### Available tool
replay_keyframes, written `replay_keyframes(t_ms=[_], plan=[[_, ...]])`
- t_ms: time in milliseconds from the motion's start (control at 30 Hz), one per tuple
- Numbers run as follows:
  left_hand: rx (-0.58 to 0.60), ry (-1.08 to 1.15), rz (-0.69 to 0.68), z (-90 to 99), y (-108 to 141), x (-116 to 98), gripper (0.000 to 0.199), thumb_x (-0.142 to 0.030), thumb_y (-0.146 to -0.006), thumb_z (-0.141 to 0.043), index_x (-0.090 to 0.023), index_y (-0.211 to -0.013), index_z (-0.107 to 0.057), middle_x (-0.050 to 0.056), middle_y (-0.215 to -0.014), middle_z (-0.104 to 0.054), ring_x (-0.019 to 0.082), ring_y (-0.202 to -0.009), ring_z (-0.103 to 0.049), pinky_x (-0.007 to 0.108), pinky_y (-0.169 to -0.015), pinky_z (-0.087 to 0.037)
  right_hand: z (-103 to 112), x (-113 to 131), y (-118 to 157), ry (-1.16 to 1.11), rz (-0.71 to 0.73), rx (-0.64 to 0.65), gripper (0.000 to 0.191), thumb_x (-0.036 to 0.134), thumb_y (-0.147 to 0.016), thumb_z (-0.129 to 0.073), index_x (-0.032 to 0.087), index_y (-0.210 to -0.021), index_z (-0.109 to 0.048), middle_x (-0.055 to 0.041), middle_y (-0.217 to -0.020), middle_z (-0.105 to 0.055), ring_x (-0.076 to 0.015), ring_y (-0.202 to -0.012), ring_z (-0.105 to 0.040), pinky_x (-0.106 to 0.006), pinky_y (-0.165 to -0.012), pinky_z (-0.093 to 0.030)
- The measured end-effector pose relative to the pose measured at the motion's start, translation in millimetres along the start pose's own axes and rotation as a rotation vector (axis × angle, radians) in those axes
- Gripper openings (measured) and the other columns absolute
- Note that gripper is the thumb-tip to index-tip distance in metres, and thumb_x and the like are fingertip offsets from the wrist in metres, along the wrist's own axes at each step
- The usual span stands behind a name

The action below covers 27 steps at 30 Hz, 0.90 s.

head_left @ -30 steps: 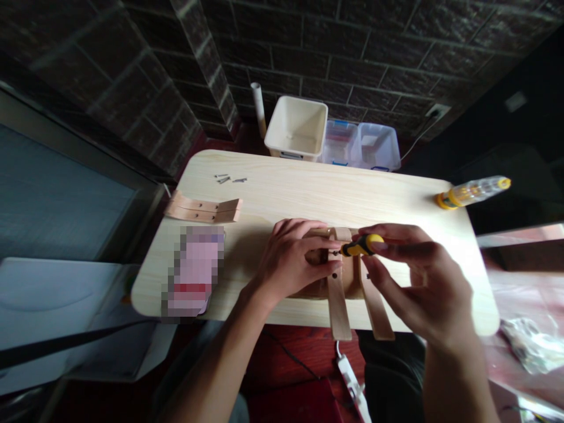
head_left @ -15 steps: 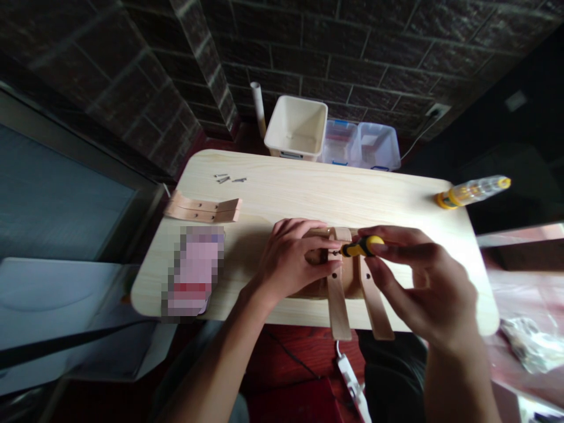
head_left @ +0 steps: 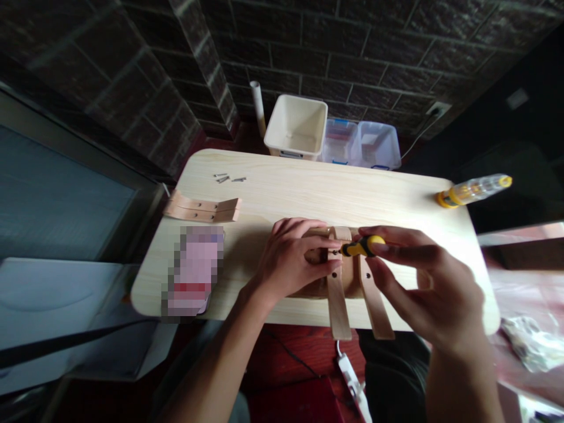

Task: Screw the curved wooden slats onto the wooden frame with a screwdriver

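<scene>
Apparently the fastening is midway: the right fingers (head_left: 400, 236) pinch a screwdriver (head_left: 373, 245) at a wooden strip (head_left: 338, 305) over the brown piece (head_left: 351, 273) on the tabletop (head_left: 374, 191), which the parted left fingers (head_left: 321, 242) brace, while loose screws (head_left: 222, 179) and drilled strips (head_left: 202, 210) lie unfastened.

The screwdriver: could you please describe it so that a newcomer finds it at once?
On the pale table, find the right hand, by two wooden strips. The screwdriver sits between its thumb and fingers, pointing toward the left hand. Its yellow-and-black handle sets it apart from the wooden strips beside it.
</scene>
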<state>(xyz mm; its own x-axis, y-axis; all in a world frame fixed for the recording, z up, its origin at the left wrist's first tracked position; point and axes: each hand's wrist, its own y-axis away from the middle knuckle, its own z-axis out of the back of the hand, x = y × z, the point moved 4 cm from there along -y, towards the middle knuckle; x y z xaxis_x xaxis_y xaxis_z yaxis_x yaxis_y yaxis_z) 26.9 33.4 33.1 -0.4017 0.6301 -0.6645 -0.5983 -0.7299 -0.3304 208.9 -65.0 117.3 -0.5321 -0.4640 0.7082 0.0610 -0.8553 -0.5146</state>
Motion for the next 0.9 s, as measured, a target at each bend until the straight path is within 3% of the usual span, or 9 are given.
replay_keyframes(t_ms=[700,900], plan=[[-0.031,0.0,-0.029,-1.7,1.6,1.9,0.025,-0.048,-0.088,-0.09,-0.038,-0.111,-0.085,-0.001,-0.132,-0.079,0.026,-0.126,-0.069,0.047,-0.112,-0.045,-0.8,-4.2,1.6,0.042,-0.001,-0.044,0.055,-0.005,-0.087,-0.079,0.027,-0.131,-0.072,-0.0022,-0.128,-0.076,-0.0162,-0.12,-0.077,-0.028,-0.103,-0.066],[-0.013,-0.002,-0.027,-1.2,1.9,1.6,0.026,-0.047,-0.088,-0.09,-0.038,-0.112,-0.085,-0.001,-0.135,-0.078,0.026,-0.128,-0.068,0.047,-0.112,-0.045,-0.6,0.2,1.1,-0.003,0.007,-0.018,0.056,-0.006,-0.088,-0.075,0.026,-0.134,-0.07,-0.0058,-0.135,-0.075,-0.0214,-0.129,-0.075,-0.035,-0.107,-0.066]])
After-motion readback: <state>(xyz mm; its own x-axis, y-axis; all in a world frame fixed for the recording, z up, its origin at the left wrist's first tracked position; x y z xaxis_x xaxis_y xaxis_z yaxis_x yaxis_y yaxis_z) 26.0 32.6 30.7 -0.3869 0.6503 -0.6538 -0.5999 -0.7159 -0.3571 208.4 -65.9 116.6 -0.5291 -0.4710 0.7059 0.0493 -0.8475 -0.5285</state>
